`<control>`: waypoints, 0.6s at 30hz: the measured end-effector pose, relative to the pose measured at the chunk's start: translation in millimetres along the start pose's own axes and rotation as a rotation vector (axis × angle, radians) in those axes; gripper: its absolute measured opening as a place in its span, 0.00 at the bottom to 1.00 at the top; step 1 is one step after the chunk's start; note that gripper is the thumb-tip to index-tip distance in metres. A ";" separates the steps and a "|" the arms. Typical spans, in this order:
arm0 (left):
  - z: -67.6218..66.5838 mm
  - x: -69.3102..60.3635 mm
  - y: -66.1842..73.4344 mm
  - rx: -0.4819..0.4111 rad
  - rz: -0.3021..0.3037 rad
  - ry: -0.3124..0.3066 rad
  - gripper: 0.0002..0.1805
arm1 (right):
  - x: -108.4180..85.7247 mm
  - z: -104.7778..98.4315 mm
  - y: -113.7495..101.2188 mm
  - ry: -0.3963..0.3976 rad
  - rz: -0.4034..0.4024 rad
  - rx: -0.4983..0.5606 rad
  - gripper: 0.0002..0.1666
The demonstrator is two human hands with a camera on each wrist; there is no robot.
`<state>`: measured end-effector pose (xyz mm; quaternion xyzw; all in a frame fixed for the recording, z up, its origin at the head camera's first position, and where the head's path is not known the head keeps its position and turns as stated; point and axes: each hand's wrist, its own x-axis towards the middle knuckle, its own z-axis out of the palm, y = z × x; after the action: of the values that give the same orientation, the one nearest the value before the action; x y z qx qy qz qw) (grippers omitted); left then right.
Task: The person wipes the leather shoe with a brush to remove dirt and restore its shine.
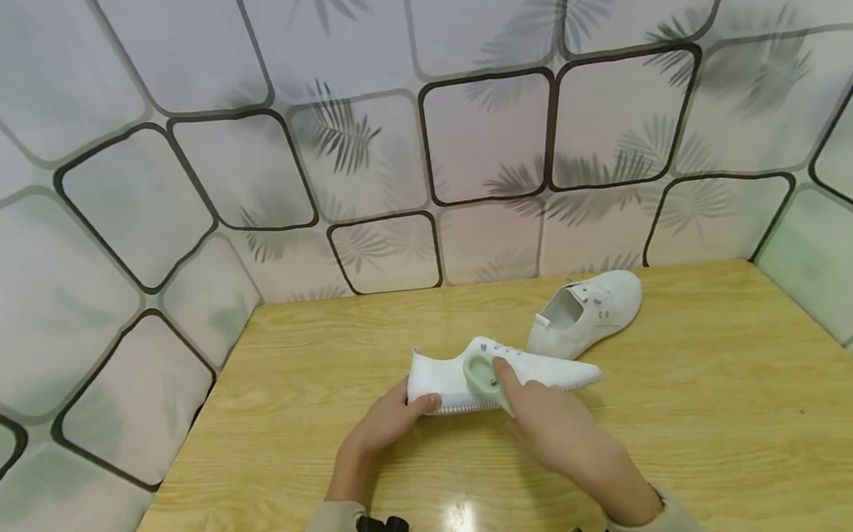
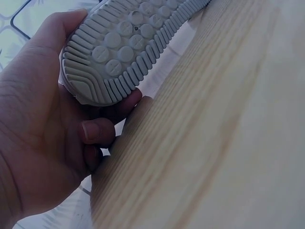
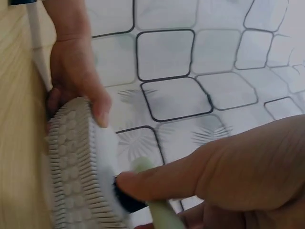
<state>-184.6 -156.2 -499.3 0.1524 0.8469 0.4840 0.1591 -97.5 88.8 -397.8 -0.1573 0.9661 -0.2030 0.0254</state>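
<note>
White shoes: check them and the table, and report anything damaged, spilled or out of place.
Nothing stands out. The left hand grips the near shoe by its heel, the right hand holds a green brush against its side, and the other shoe rests behind it on the table. No spill or plain damage shows.

Booth-like corner, room type unclear: wood-grain table [image 1: 747, 416], leaf-print wall covering [image 1: 488, 140] on three sides.

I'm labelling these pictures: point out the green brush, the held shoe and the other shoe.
Green brush [image 1: 483, 374], head view: its oval head.
Held shoe [image 1: 446, 381], head view: its side, heelward.
Other shoe [image 1: 589, 320], head view: its side.
</note>
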 end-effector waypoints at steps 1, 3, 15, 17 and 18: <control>0.0 0.4 -0.5 -0.003 -0.002 0.003 0.31 | 2.3 1.7 0.7 0.002 -0.014 0.005 0.45; 0.1 0.5 -1.2 -0.010 0.003 0.000 0.30 | 6.5 5.7 1.6 -0.011 -0.055 0.029 0.45; -0.1 -1.4 4.4 0.010 0.010 0.003 0.31 | -1.3 -9.0 12.4 -0.054 -0.058 0.071 0.43; -0.6 -1.2 4.6 0.015 0.002 0.009 0.31 | 1.4 -7.7 12.9 -0.034 -0.040 0.058 0.43; -0.7 -1.2 4.3 0.016 0.003 0.010 0.31 | 3.2 -6.0 12.6 -0.027 -0.039 0.056 0.44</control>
<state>-183.4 -155.2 -495.0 0.1525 0.8512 0.4784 0.1527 -104.9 101.1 -397.4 -0.1780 0.9563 -0.2285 0.0389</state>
